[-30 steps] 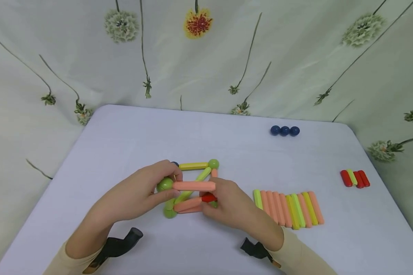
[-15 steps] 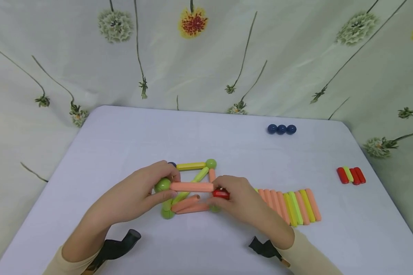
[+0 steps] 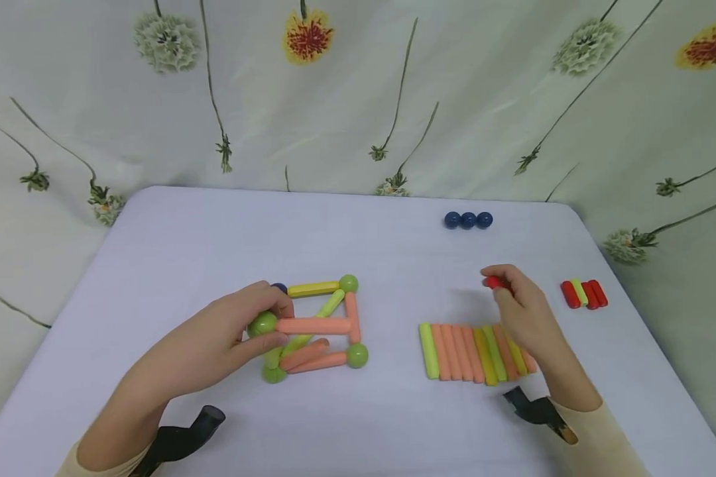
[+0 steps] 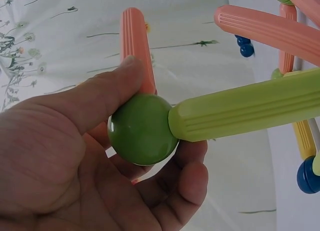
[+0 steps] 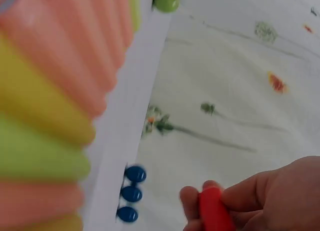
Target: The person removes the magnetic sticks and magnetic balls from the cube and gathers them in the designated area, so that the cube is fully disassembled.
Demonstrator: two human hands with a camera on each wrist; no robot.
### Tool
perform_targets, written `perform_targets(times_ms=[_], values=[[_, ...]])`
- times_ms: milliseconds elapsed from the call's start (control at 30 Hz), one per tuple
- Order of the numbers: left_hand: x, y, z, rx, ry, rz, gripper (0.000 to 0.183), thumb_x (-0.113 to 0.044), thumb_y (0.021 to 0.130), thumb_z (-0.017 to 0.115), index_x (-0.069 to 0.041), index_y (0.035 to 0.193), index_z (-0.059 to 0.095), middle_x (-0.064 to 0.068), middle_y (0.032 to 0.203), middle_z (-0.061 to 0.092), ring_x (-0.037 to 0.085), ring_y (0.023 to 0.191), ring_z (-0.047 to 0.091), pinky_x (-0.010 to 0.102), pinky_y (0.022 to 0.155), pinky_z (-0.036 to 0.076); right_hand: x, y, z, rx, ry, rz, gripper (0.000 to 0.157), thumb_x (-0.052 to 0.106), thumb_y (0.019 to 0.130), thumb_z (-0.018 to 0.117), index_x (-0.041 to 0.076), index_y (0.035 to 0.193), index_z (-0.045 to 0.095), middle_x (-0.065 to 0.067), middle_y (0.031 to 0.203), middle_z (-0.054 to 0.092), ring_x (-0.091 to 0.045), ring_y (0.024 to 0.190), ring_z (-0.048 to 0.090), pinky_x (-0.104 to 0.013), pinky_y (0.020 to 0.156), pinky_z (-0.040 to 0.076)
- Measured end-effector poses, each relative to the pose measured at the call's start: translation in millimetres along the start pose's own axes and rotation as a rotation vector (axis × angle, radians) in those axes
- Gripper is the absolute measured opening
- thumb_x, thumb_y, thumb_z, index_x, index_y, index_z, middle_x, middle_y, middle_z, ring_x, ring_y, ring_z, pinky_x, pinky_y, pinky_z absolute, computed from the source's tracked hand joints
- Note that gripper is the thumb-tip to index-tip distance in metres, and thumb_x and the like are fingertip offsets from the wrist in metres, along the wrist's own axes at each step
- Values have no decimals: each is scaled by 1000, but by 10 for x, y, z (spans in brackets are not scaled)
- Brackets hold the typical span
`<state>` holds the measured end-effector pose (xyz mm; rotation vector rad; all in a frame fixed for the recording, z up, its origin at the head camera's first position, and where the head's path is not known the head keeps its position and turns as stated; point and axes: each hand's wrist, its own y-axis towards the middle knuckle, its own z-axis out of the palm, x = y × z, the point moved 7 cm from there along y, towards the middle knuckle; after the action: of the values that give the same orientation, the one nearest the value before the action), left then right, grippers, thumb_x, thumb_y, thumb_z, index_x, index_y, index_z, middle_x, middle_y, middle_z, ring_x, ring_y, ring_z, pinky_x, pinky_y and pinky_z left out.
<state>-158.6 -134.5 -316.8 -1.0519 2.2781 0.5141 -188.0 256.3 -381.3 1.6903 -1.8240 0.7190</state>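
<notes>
My left hand (image 3: 215,338) grips a green ball (image 4: 143,130) between thumb and fingers. From that ball a salmon stick (image 3: 316,326) points right, and a light green stick (image 4: 245,106) is also joined to it. Below and behind lies the rest of the stick-and-ball frame, with a yellow stick (image 3: 313,289) at the back and a green ball (image 3: 357,356) at the front right corner. Above the far side of the stick row, my right hand (image 3: 525,305) pinches a short red stick (image 5: 215,211), partly covered by the fingers.
A row of salmon, yellow and light green sticks (image 3: 456,352) lies under the right forearm. Several short red and light green sticks (image 3: 591,293) sit at the right. Three dark blue balls (image 3: 468,220) line up near the back edge, before a flowered cloth (image 3: 334,132).
My right hand has left the frame and moved right, past the stick row, carrying the short red stick. My left hand keeps hold of the green ball. The head view has shifted slightly right.
</notes>
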Motion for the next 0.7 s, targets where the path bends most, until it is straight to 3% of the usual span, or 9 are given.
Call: perform_targets(times_ms=[200, 367, 567, 700], values=[[10, -45, -10, -3, 3, -13, 18, -24, 93, 67, -30, 105, 55, -13, 92, 53, 6, 81, 51, 24, 68, 44, -806, 122, -548, -151, -140, 207, 40, 21, 102, 41, 3, 137, 49, -24, 123, 54, -37, 99, 51, -39, 69, 48], [12, -39, 3, 1, 6, -9, 21, -23, 93, 68, -31, 106, 55, -13, 92, 53, 6, 82, 51, 26, 68, 45, -1401, 151, -953, -233, -112, 340, 48, 27, 102, 46, 0, 142, 44, -27, 132, 50, -40, 113, 48, -35, 70, 48], [-2, -10, 14, 0, 1, 3, 20, -24, 93, 68, -31, 106, 54, -13, 91, 53, 6, 81, 51, 25, 67, 45, -1846, 203, -1368, -281, -118, 463, 53, 31, 101, 48, 1, 144, 42, -26, 134, 48, -39, 110, 49, -28, 60, 46], [-21, 5, 19, 3, -1, 12, 19, -24, 93, 67, -31, 106, 54, -13, 92, 53, 6, 81, 51, 24, 66, 44, -2019, 222, -1507, -251, -137, 491, 52, 30, 100, 51, -2, 141, 44, -26, 132, 49, -40, 108, 52, -29, 61, 44]])
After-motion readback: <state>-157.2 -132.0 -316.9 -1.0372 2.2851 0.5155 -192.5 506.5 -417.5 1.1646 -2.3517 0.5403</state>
